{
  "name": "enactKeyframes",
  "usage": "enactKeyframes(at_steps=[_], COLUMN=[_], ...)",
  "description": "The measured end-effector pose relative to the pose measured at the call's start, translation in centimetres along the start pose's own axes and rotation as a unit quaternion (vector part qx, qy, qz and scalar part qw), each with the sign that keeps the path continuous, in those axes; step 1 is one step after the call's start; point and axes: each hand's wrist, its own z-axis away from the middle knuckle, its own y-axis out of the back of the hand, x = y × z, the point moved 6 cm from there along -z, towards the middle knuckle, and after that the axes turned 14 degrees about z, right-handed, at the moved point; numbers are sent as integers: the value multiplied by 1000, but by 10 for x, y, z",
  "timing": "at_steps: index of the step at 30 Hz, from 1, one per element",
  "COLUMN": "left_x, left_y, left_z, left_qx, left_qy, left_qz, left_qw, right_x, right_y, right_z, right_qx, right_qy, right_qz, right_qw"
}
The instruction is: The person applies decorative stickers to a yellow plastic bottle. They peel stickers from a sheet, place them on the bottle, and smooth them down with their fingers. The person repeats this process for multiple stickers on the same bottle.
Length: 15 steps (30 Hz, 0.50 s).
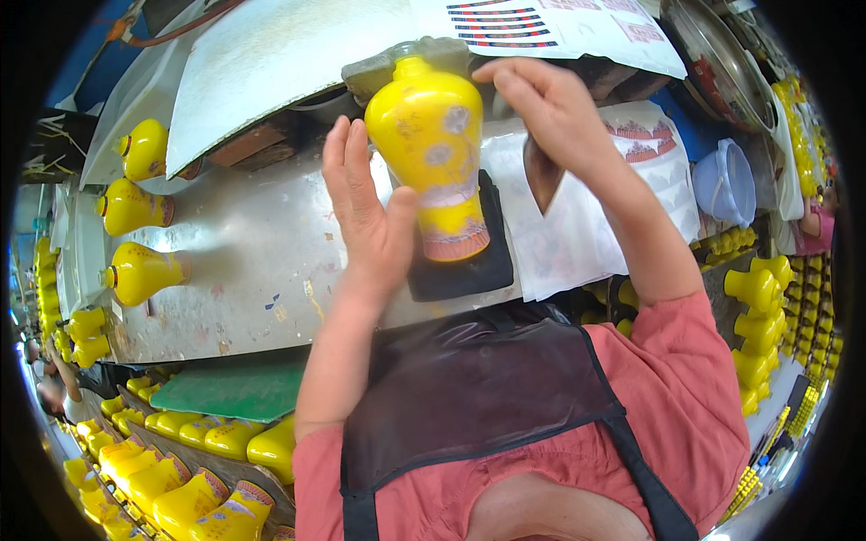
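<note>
A yellow vase [422, 126] with greyish-purple flower patterns and a pink patterned band at its foot lies on a folded black cloth [465, 281]. Its neck points away from me, toward a grey-brown cloth or sponge [361, 79]. My left hand [368, 203] is open at the vase's left side, fingers stretched and thumb near its body; whether it touches cannot be told. My right hand [546, 104] is right of the vase's shoulder, fingers bent. From under its palm sticks a brown wedge-shaped scraper-like piece [543, 176], which it appears to grip; the grip itself is hidden.
Three yellow vases [137, 206] lie along the metal table's [244, 270] left side. Patterned transfer sheets [577, 225] are on the right, beside a pale blue bucket [724, 185]. A white board [271, 54] spans the back. More vases crowd below a green board [230, 392].
</note>
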Motion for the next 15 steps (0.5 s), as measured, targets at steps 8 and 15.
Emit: enactKeyframes(at_steps=[8, 15], left_x=[6, -9], left_y=[-10, -5], left_z=[-19, -15], left_qx=[-80, -57], left_qy=[-66, -96], left_qz=[-189, -121], left_qw=[976, 986], right_x=[12, 7], right_y=[-50, -56], right_z=[58, 60], right_qx=[-129, -122], right_qy=[-142, -158], right_qz=[-95, -112], right_qw=[977, 973])
